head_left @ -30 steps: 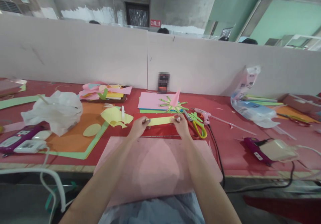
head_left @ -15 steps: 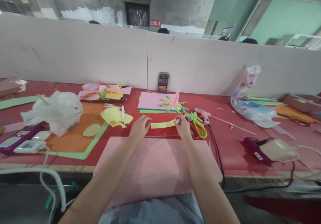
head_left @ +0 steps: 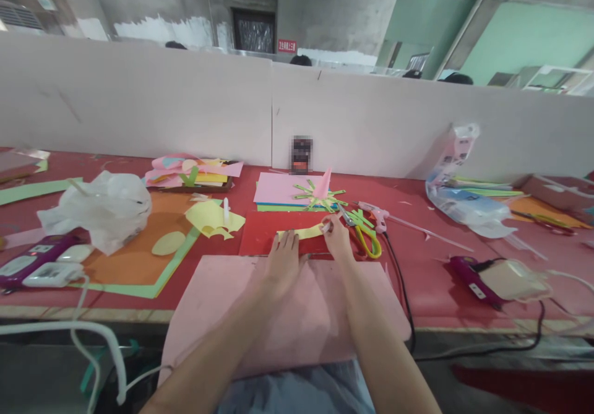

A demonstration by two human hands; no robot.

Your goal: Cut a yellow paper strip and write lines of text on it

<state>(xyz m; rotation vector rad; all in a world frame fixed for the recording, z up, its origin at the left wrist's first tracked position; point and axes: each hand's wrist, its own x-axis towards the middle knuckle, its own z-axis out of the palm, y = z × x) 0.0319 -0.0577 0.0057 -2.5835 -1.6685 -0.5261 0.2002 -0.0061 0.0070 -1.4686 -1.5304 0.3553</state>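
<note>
A narrow yellow paper strip (head_left: 309, 232) lies across a red sheet (head_left: 260, 228) in front of me. My left hand (head_left: 283, 259) rests with its fingers stretched flat over the strip's left end. At the other end my right hand (head_left: 338, 237) is closed, pinching the strip's tip. Something small and whitish shows between those fingertips, too small to name. Just right of that hand lie yellow-handled scissors (head_left: 369, 242). Behind it, a pink paper cone (head_left: 323, 186) stands amid green paper strips (head_left: 304, 192).
A pink glue gun (head_left: 378, 216) with a black cord lies right of the scissors. On the left are a yellow scrap (head_left: 213, 217), an orange sheet (head_left: 125, 265) and a crumpled white plastic bag (head_left: 99, 207). Power strips (head_left: 476, 281) sit at both sides. A white partition (head_left: 195, 104) stands behind.
My left hand has moved right and toward me, going from curled fingers beside the strip to flat fingers on its left end. My right hand stays at the right end.
</note>
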